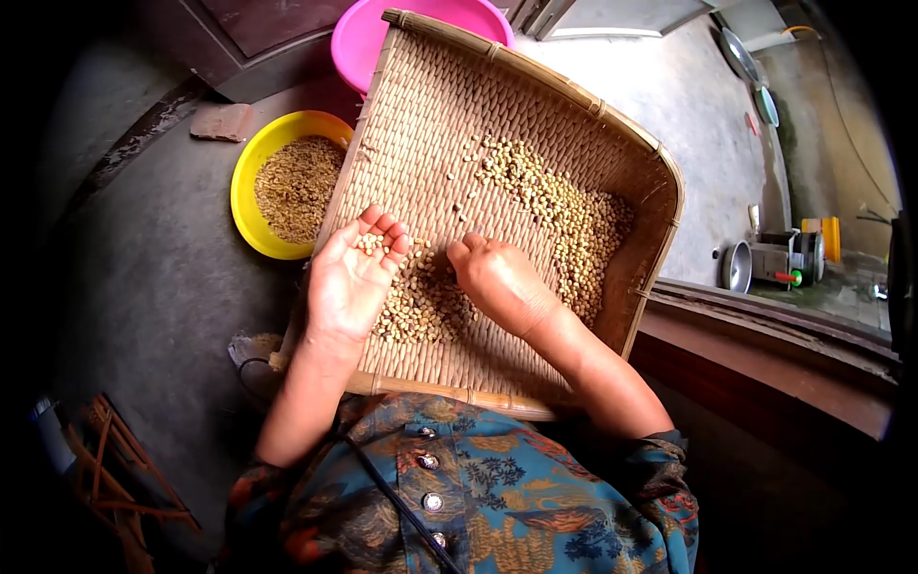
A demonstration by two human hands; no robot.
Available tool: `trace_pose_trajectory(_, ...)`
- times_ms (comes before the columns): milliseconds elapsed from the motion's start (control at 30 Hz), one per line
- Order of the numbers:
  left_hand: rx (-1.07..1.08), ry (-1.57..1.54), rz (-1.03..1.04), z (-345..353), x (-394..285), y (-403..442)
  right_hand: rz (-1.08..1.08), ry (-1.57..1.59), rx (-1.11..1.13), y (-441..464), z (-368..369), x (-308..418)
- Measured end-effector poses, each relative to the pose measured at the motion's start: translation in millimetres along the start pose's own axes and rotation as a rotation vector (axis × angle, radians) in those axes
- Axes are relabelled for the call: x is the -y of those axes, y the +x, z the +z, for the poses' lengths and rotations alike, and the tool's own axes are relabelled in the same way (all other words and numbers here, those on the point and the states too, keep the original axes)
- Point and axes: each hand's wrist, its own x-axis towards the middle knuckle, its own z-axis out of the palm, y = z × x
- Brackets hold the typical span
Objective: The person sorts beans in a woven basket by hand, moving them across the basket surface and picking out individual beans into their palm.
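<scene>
Left hand: palm up, over the left side of the basket; fingers half curled upward, wrist toward the body.
Left grip: loose cup, not closed; a few pale beans lie at the fingers.
Left forearm: bare, angled up from lower left, past the basket's left edge.
Right hand: back uppermost, reaching in from the right; knuckles bent, fingers bunched and pointed toward the left hand, just beside the near heap.
Right grip: tips turned down and partly hidden; cannot tell whether they meet or pinch a bean.
Right forearm: slants up and leftward across the basket's near right part.
Near heap: beans in the basket, between the hands and nearer the body.
Far heap: larger spread of beans, toward the right wall, beyond the right hand.
Yellow basin: left of basket, brown grain-like matter inside.
</scene>
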Motion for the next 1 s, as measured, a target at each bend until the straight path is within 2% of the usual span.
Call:
trace_pose_trajectory(67, 0.017, 0.015, 0.021, -2, -2, -1, 0.145, 0.154, 0.111, 5, -6, -3)
trace_pose_trajectory(100, 0.02, 0.013, 0.026, -3, -2, -1, 0.126, 0.286, -0.037, 3, -9, -5)
trace_pose_trajectory(200, -0.027, 0.06, 0.034, 4, 2, -3, 0.07, 0.879, -0.114, 7, -38, 5)
trace_pose_trajectory(233, -0.051, 0.086, 0.032, 8, 3, -4, 0.114, 0.872, -0.075, 10, -51, 8)
trace_pose_trajectory(267, -0.046, 0.061, 0.001, 9, 2, -5, 0.104, 0.764, -0.186, 15, -48, 3)
trace_pose_trajectory(333, -0.032, 0.01, -0.06, 12, 0, -6, 0.186, 0.325, -0.283, 27, -34, -14)
trace_pose_trajectory(367, 0.018, -0.026, -0.061, 9, -1, -5, 0.138, 0.163, -0.371, 30, -19, -24)
trace_pose_trajectory(400, 0.023, -0.036, -0.049, 7, -3, -4, 0.266, -0.099, -0.025, 31, -19, -23)
trace_pose_trajectory(433, 0.03, -0.046, -0.035, 6, -5, -4, 0.18, -0.096, -0.117, 30, -7, -21)
trace_pose_trajectory(533, 0.012, -0.055, 0.014, 2, -12, -3, 0.082, 0.095, -0.112, 12, 9, 7)
trace_pose_trajectory(600, 0.006, -0.079, 0.044, -2, -13, -1, -0.091, 0.233, -0.198, 4, 1, 16)
trace_pose_trajectory(667, 0.016, -0.075, 0.037, 0, -13, 0, 0.036, 0.256, -0.202, 15, -8, 11)
trace_pose_trajectory(733, 0.029, -0.069, 0.024, 4, -11, -1, 0.04, -0.048, -0.36, 31, -3, -6)
trace_pose_trajectory(767, 0.022, -0.062, 0.018, 5, -10, -2, 0.044, -0.082, -0.363, 33, -6, -8)
trace_pose_trajectory(867, 0.016, -0.027, 0.032, 5, -8, -4, 0.0, -0.041, -0.318, 28, 11, 6)
trace_pose_trajectory(933, 0.005, -0.033, 0.047, 2, -6, -3, -0.074, 0.148, -0.159, 16, 7, 22)
trace_pose_trajectory(1000, -0.001, -0.039, 0.046, 1, -5, -2, -0.094, 0.142, -0.228, 17, 5, 19)
